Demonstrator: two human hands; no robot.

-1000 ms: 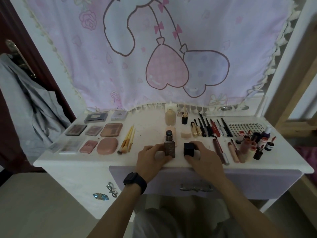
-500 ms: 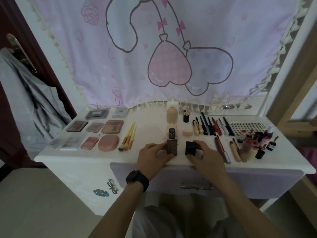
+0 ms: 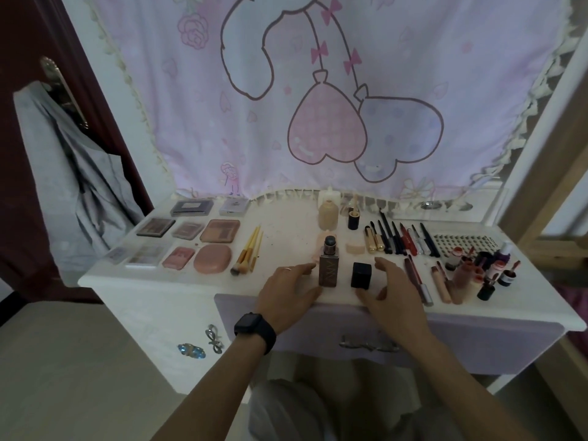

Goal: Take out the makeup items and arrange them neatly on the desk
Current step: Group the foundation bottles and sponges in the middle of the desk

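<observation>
Room for moving is widest on the bare strip of the desk point(image 3: 286, 227) between the brushes point(image 3: 248, 253) and the brown bottle point(image 3: 328, 272); it runs back to the fringed cloth point(image 3: 318, 90) at the far edge.

Left of that strip lie nine flat palettes point(image 3: 220, 230) — two in the far row, three in the middle, four nearest — all set back from the near edge. Three yellow-handled brushes lie side by side, heads toward the near edge.

One brown bottle stands upright close to the near edge. One black cube point(image 3: 361, 275) stands just right of it, apart from it.

Both hands reach in over the near edge. The left hand point(image 3: 286, 291), with a watch point(image 3: 254, 327) on its wrist, has its fingers nearly straight and holds nothing. Its index fingertip is at the bottle's left side, touching or just short; I cannot tell which. The right hand point(image 3: 394, 288) is relaxed and spread, holding nothing, with its thumb just beside the cube's near side and its fingers to the cube's right.

Farther back stand one beige bottle point(image 3: 328, 213) and one small dark pot point(image 3: 353, 219). To the right lies a tight row of pencils and tubes point(image 3: 397, 240), too crowded to count, then one dotted sheet point(image 3: 461, 241). A cluster of small bottles point(image 3: 483, 268) crowds the right end. One drawer handle point(image 3: 369, 342) shows below the near edge.
</observation>
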